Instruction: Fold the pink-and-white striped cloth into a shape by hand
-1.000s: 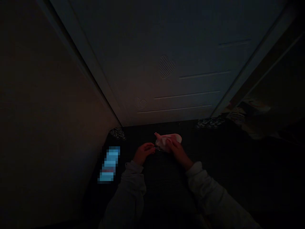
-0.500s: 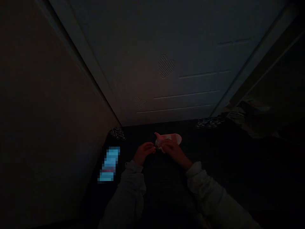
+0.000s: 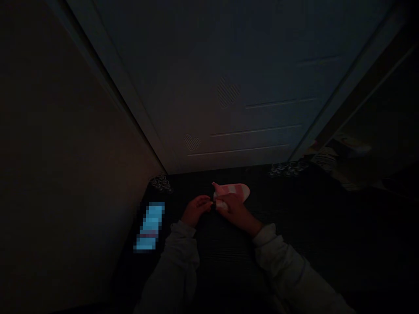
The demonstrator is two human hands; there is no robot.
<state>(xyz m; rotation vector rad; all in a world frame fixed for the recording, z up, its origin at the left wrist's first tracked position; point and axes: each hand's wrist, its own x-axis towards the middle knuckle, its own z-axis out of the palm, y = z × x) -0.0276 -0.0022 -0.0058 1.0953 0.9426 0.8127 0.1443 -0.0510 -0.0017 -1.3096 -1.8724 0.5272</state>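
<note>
A pink and white striped sock (image 3: 240, 192) lies on the dark surface in front of me, a narrow pointed bit sticking up at its left end. My right hand (image 3: 238, 213) is closed over the near side of the sock, fingers gripping its left part. Just left of it, my left hand (image 3: 196, 209) has its fingertips pinched together close to the sock's left end. Something small may be between those fingertips, but it is too dark to make out.
A lit, blurred screen (image 3: 149, 227) lies left of my hands. Small round shiny objects cluster at the back left (image 3: 161, 184) and back right (image 3: 288, 168). Behind stands a pale panel (image 3: 262, 87) with heart shapes; a wall (image 3: 65, 174) rises at left. Dim items (image 3: 347, 148) sit at right.
My right hand has shifted slightly down and its fingers lie lower on the sock, showing more of the stripes. My left fingertips have drawn slightly left, away from the sock's end.
</note>
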